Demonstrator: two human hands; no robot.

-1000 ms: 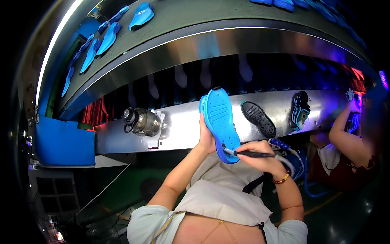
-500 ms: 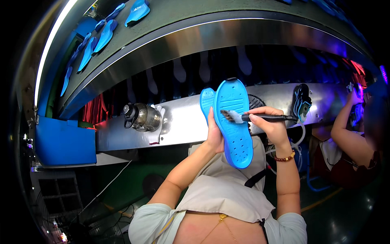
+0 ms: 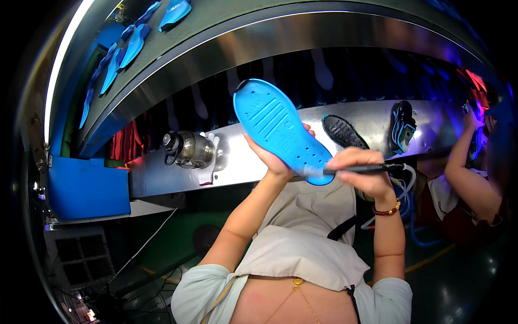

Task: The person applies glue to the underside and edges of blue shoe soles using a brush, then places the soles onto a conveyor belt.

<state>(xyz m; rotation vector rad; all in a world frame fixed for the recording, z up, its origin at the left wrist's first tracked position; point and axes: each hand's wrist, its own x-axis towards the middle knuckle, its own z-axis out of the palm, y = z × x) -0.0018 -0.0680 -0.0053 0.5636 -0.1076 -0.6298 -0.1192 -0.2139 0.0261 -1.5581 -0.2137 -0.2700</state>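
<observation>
A bright blue shoe sole (image 3: 280,127), dotted with small holes and with a dark patch at its toe, tilts up to the left above the bench. My left hand (image 3: 270,158) grips it from beneath and along its near side. Between the fingers of my right hand (image 3: 364,162) is a brush with a black handle (image 3: 393,167). Its bristles, smeared by motion, touch the sole's heel end. Whether a second sole lies behind the first is hidden. A black sole (image 3: 345,131) rests on the bench just beyond my right hand.
On the metal bench (image 3: 232,146) stand a jug with a black lid (image 3: 197,151) and, at right, a black-and-blue shoe (image 3: 402,127). A white glove (image 3: 209,174) lies by the jug. Blue soles (image 3: 175,13) sit on a belt (image 3: 226,12) above. A co-worker's arm (image 3: 467,170) is at far right.
The blue sole has turned, its toe swinging left and its heel rising to the right. My brush has moved from mid-sole to the heel. The second blue sole behind no longer shows.
</observation>
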